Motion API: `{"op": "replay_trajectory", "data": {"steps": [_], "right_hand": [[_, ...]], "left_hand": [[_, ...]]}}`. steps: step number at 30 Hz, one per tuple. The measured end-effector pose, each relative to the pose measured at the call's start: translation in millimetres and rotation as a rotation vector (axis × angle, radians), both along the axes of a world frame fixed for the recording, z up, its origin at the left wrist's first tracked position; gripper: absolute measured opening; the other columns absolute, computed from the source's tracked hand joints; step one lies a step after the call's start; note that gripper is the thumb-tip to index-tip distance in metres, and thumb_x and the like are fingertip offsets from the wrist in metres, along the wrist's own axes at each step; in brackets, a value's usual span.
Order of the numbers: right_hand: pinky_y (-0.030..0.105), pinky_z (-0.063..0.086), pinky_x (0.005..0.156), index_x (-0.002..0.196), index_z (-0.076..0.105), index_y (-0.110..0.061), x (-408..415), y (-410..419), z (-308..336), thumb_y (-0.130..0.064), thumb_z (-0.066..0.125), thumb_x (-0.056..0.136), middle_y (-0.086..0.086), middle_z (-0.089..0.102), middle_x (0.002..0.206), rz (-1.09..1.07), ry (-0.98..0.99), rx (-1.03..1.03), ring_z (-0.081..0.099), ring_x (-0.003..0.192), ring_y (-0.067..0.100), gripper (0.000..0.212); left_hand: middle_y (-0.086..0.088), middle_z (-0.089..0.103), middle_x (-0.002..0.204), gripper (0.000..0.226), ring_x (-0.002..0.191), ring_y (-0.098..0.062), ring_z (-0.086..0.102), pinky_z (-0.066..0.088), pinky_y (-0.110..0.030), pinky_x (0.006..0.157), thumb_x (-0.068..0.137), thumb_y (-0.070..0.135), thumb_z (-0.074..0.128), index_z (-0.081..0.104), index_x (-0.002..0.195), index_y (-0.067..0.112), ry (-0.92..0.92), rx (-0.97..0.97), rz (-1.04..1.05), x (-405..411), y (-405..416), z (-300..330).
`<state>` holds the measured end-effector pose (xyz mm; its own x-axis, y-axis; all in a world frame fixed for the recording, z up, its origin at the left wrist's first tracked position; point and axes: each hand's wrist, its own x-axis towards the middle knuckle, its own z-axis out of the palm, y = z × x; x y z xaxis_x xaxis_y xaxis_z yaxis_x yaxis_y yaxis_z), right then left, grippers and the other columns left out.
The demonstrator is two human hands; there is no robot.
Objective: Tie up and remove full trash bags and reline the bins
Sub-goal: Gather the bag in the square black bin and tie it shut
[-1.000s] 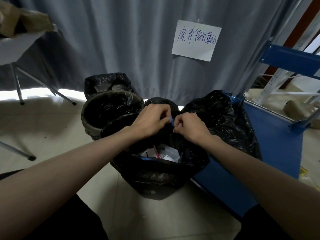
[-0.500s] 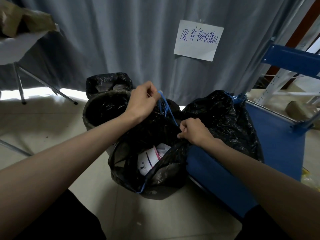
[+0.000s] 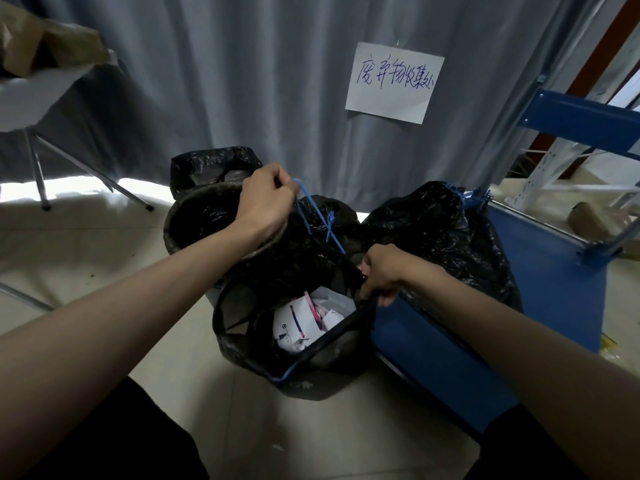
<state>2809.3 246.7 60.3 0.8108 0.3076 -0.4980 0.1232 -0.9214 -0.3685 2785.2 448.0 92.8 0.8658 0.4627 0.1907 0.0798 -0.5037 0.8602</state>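
A black trash bag (image 3: 322, 362) stands on the floor in the middle, its mouth open on white and pink paper waste (image 3: 304, 323). A blue drawstring (image 3: 317, 220) runs taut from the bag's rim up and to the left. My left hand (image 3: 266, 202) is closed on the upper end of that drawstring. My right hand (image 3: 384, 271) pinches the bag's rim on its right side. Behind them stand a round bin with a black liner (image 3: 194, 223) and another lined bin (image 3: 211, 164). To the right sits a tied black bag (image 3: 446, 233) with a blue knot.
A blue metal shelf frame (image 3: 547, 271) stands at the right, touching the tied bag. A grey curtain with a handwritten paper sign (image 3: 394, 83) hangs behind the bins. A white folding table (image 3: 38, 98) with brown bags stands at the upper left. The floor is pale tile.
My left hand has pulled the blue drawstring up and left, away from my right hand. The bag's mouth has tilted toward me and shows more of the paper waste.
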Motion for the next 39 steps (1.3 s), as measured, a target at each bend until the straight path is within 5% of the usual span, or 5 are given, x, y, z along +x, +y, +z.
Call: {"op": "replay_trajectory", "data": {"steps": [6, 20, 30, 34, 39], "right_hand": [[0.035, 0.062, 0.062, 0.078, 0.068, -0.004, 7, -1, 10, -0.002, 0.069, 0.082, 0.019, 0.072, 0.086, -0.063, -0.15, 0.105, 0.065, 0.054, 0.023, 0.004], [0.04, 0.056, 0.088, 0.077, 0.066, -0.015, 6, -8, 8, -0.014, 0.073, 0.078, 0.009, 0.065, 0.095, -0.041, -0.25, 0.056, 0.065, 0.091, 0.028, 0.008], [0.038, 0.053, 0.089, 0.078, 0.062, -0.019, 0, -3, 8, -0.021, 0.078, 0.077, 0.007, 0.061, 0.105, 0.012, -0.251, -0.045, 0.062, 0.1, 0.03, 0.017], [0.04, 0.053, 0.089, 0.081, 0.06, -0.017, -2, -3, 7, -0.02, 0.076, 0.078, 0.008, 0.06, 0.107, 0.035, -0.249, -0.08, 0.061, 0.099, 0.03, 0.017], [0.037, 0.049, 0.082, 0.089, 0.059, -0.015, 0, -1, 7, -0.023, 0.074, 0.081, 0.005, 0.057, 0.102, 0.071, -0.258, -0.133, 0.059, 0.095, 0.029, 0.018]], "left_hand": [[-0.005, 0.067, 0.069, 0.009, 0.074, -0.024, 0.067, 0.055, -0.042, 0.078, 0.077, 0.019, 0.055, 0.058, 0.069, 0.015, 0.004, 0.065, -0.004, -2, -3, 1], [0.002, 0.068, 0.066, 0.008, 0.072, -0.02, 0.063, 0.051, -0.042, 0.079, 0.079, 0.02, 0.056, 0.051, 0.075, 0.016, -0.038, -0.085, -0.104, -5, -13, 5], [0.003, 0.055, 0.126, 0.057, 0.129, -0.02, 0.043, 0.003, -0.041, 0.12, 0.077, 0.05, 0.054, 0.055, 0.129, 0.028, -0.156, 1.206, -0.456, -13, -24, -8], [0.006, 0.068, 0.106, 0.027, 0.116, -0.017, 0.055, 0.008, -0.036, 0.116, 0.09, 0.045, 0.053, 0.067, 0.107, 0.029, 0.013, 1.388, -0.599, -11, -25, -21], [0.009, 0.068, 0.092, 0.032, 0.094, -0.012, 0.061, 0.028, -0.03, 0.098, 0.089, 0.058, 0.053, 0.069, 0.088, 0.029, 0.113, 1.204, -0.639, -3, -21, -21]]}}
